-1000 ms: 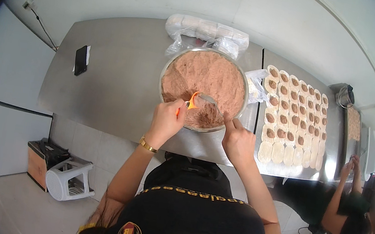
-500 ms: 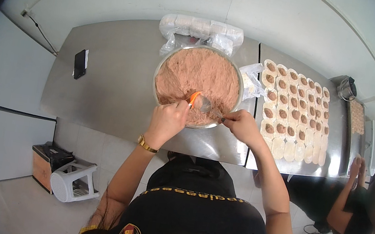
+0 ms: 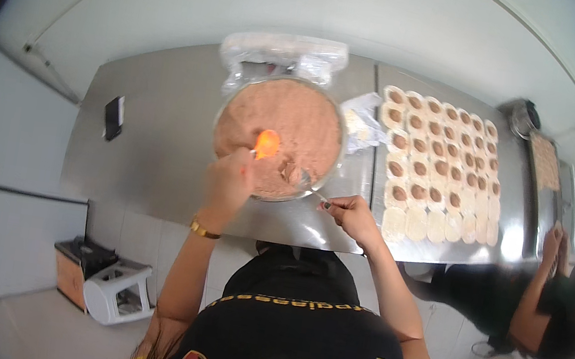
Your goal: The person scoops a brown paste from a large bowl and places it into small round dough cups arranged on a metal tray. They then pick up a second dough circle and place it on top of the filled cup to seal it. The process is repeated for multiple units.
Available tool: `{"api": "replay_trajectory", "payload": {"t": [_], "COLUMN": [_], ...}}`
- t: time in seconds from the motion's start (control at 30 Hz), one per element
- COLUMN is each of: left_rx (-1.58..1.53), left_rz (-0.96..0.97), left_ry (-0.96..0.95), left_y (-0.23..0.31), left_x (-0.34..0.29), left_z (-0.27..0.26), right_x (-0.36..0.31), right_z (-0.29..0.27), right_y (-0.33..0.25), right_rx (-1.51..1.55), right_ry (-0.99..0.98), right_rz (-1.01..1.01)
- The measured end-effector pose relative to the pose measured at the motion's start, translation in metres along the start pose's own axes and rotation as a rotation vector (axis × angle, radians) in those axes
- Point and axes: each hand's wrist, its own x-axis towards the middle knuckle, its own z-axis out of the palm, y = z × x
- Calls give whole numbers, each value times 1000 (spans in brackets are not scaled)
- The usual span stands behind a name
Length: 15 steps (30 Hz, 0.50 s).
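A large round metal bowl [image 3: 343, 143] is full of pinkish-brown minced filling [image 3: 283, 112]. My left hand [image 3: 229, 180], blurred by motion, is closed around an orange spoon [image 3: 267, 144] whose head is over the filling. At the bowl's near right edge, my right hand [image 3: 352, 217] pinches the thin handle of a metal spoon [image 3: 306, 181]. A lump of filling [image 3: 290, 173] sits at that spoon's head. To the right, rows of pale dough wrappers [image 3: 394, 224] lie on the steel table; most carry a dab of filling, and the nearest row is bare.
Plastic-wrapped stacks [image 3: 285, 49] stand behind the bowl, and a plastic bag [image 3: 360, 123] lies at its right. A phone [image 3: 113, 118] rests on the left of the steel table [image 3: 150, 152]. Farther right are a metal pot [image 3: 521, 119], a tray [image 3: 546, 165] and another person [image 3: 532, 309].
The orange spoon has moved away from the metal spoon, up and left, its head now turned into view. A lump of filling now shows at the metal spoon. The whole view has shifted slightly.
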Motion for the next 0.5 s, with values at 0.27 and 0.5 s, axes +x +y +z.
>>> {"api": "replay_trajectory", "payload": {"t": [0.27, 0.5], "left_rx": [3, -5], "left_rz": [-129, -114], "left_ry": [-80, -46], "left_y": [10, 9], "left_x": [-8, -10], "left_z": [-5, -1], "right_x": [-75, -97], "right_z": [-134, -228], "right_y": [81, 146], "right_rx": [-29, -925], "right_ry": [946, 1517], "right_rz": [-168, 466]}}
